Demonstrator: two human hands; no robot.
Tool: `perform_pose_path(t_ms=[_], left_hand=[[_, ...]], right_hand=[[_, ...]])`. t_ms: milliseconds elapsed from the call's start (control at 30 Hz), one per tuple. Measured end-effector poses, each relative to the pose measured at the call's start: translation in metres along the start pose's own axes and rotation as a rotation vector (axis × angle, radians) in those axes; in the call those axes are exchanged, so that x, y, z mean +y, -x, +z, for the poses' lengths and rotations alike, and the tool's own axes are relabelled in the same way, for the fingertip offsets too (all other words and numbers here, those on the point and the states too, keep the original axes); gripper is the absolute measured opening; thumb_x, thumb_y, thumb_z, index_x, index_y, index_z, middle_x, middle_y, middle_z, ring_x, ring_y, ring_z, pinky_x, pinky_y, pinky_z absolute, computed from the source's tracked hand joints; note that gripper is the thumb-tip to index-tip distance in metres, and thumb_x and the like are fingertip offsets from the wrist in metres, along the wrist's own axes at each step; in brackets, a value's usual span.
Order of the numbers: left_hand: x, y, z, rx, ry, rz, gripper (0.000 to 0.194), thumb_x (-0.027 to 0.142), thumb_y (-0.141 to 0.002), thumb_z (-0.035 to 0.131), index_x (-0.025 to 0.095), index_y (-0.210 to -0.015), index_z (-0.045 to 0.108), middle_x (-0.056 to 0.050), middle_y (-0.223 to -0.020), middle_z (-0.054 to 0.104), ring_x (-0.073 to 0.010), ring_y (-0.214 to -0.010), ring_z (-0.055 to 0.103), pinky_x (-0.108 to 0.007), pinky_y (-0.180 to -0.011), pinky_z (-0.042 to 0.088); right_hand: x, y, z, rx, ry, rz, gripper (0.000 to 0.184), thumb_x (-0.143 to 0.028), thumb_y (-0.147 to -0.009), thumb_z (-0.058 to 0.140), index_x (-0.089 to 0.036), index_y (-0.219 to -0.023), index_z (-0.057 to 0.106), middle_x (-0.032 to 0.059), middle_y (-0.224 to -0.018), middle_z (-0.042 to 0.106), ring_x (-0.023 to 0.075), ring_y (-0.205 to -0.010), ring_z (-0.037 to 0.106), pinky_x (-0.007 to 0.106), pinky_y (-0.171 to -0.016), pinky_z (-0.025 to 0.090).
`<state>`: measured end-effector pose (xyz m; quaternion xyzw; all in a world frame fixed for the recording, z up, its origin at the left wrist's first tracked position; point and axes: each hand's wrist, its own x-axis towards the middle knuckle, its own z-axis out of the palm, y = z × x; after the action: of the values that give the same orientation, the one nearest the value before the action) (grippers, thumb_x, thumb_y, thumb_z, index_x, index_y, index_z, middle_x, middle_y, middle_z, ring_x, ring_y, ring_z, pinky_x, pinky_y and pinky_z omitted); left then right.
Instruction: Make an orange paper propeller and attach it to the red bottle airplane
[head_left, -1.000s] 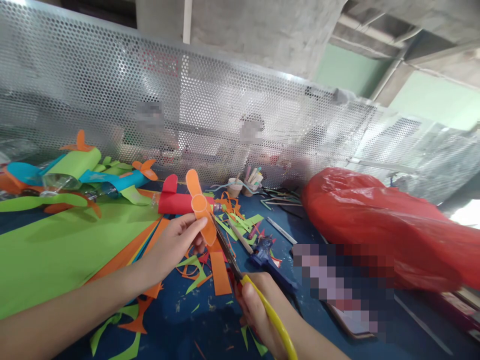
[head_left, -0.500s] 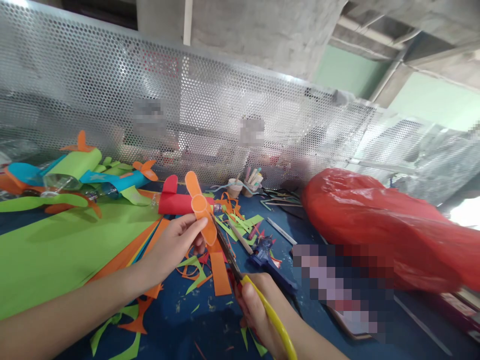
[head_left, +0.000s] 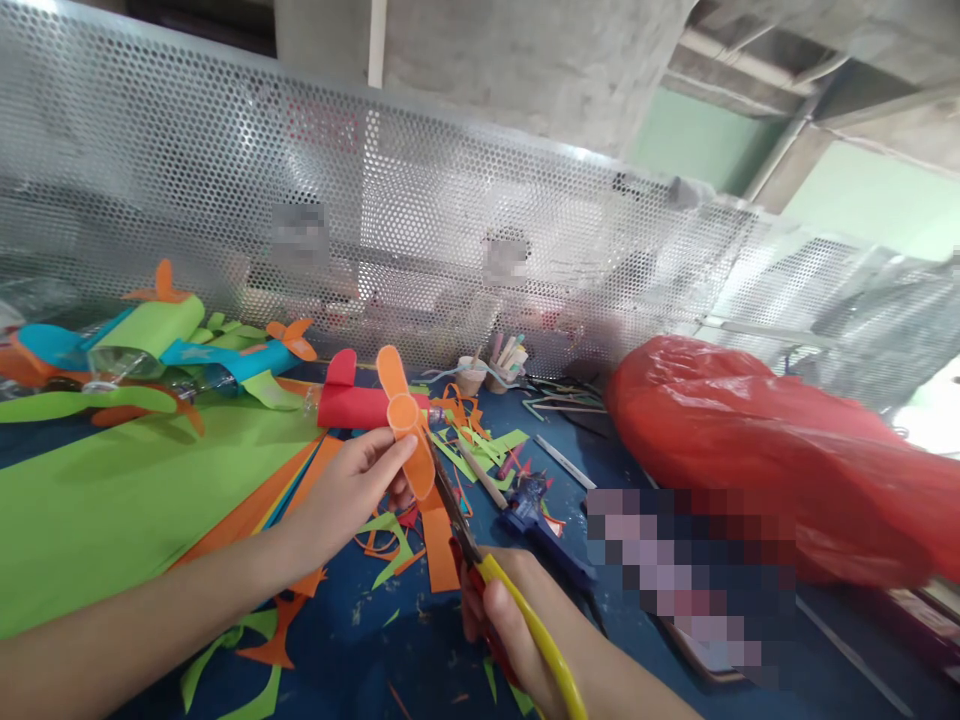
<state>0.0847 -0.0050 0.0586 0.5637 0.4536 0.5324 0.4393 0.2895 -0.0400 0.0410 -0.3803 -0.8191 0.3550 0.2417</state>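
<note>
Between the thumb and fingers of my left hand [head_left: 375, 465] is an orange propeller cutout [head_left: 403, 412], two blades joined by a round hub with a pale outline. My right hand [head_left: 514, 610] grips scissors [head_left: 534, 630] with yellow and red handles. Their dark blades point up and away, with the tips beside the cutout's lower blade near the hub. Behind the cutout lies a red paper-wrapped bottle plane [head_left: 349, 405], partly covered by it. An orange paper strip [head_left: 441, 550] rests on the table under the scissors.
Green sheets [head_left: 150, 490] spread at left, below several paper-covered bottle planes [head_left: 232, 362]. Green and orange scraps litter the blue table [head_left: 375, 650]. A blue glue gun [head_left: 544, 525], a cup of markers [head_left: 506, 368] and a large red plastic bag [head_left: 750, 440] are at right. A perforated metal screen [head_left: 450, 220] stands behind.
The orange cutout has shifted slightly right and turned a little in my left hand. The scissors' handles have spread apart somewhat, and their tips stay near the hub.
</note>
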Motion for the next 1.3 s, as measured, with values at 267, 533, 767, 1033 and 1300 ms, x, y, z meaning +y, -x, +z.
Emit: perform_pose_path(t_ms=[267, 533, 767, 1033, 1300], left_hand=[[0.002, 0.007, 0.003, -0.062, -0.106, 0.007, 0.033, 0.048, -0.088, 0.051, 0.022, -0.068, 0.055, 0.004, -0.052, 0.055, -0.015, -0.051, 0.057, -0.025, -0.051, 0.043], [0.004, 0.014, 0.004, -0.098, -0.161, -0.01, 0.036, 0.051, -0.09, 0.048, 0.023, -0.069, 0.053, 0.004, -0.057, 0.056, -0.0151, -0.056, 0.056, -0.025, -0.054, 0.044], [0.009, 0.015, 0.005, -0.101, -0.181, -0.006, 0.036, 0.049, -0.09, 0.046, 0.023, -0.067, 0.051, 0.004, -0.055, 0.055, -0.0155, -0.056, 0.057, -0.025, -0.053, 0.044], [0.012, 0.017, 0.005, -0.088, -0.197, -0.027, 0.034, 0.049, -0.09, 0.047, 0.022, -0.071, 0.053, 0.004, -0.056, 0.057, -0.0153, -0.057, 0.057, -0.025, -0.055, 0.044], [0.01, 0.017, 0.005, -0.1, -0.178, -0.054, 0.035, 0.051, -0.09, 0.047, 0.022, -0.072, 0.054, 0.005, -0.055, 0.056, -0.0153, -0.056, 0.057, -0.025, -0.054, 0.044]], right_hand=[[-0.005, -0.001, -0.003, 0.0, 0.015, -0.057, 0.071, -0.077, -0.086, 0.009, -0.019, -0.069, 0.047, 0.0019, -0.062, 0.05, 0.0126, -0.055, 0.043, 0.024, -0.05, 0.034], [-0.006, -0.001, -0.007, -0.041, 0.008, -0.121, 0.073, -0.075, -0.088, 0.009, -0.017, -0.074, 0.051, 0.0008, -0.063, 0.046, 0.0116, -0.054, 0.038, 0.024, -0.049, 0.03], [-0.006, -0.001, -0.007, -0.026, -0.004, -0.159, 0.065, -0.071, -0.091, 0.016, -0.017, -0.076, 0.049, 0.0003, -0.066, 0.046, 0.0118, -0.056, 0.04, 0.025, -0.051, 0.031], [-0.002, -0.002, -0.003, 0.012, -0.061, -0.163, 0.065, -0.073, -0.089, 0.019, -0.017, -0.073, 0.048, -0.0003, -0.063, 0.046, 0.0109, -0.054, 0.039, 0.024, -0.049, 0.03], [-0.003, -0.002, 0.0, 0.016, -0.062, -0.129, 0.064, -0.074, -0.089, 0.013, -0.02, -0.068, 0.04, -0.0023, -0.057, 0.041, 0.0101, -0.049, 0.037, 0.023, -0.047, 0.032]])
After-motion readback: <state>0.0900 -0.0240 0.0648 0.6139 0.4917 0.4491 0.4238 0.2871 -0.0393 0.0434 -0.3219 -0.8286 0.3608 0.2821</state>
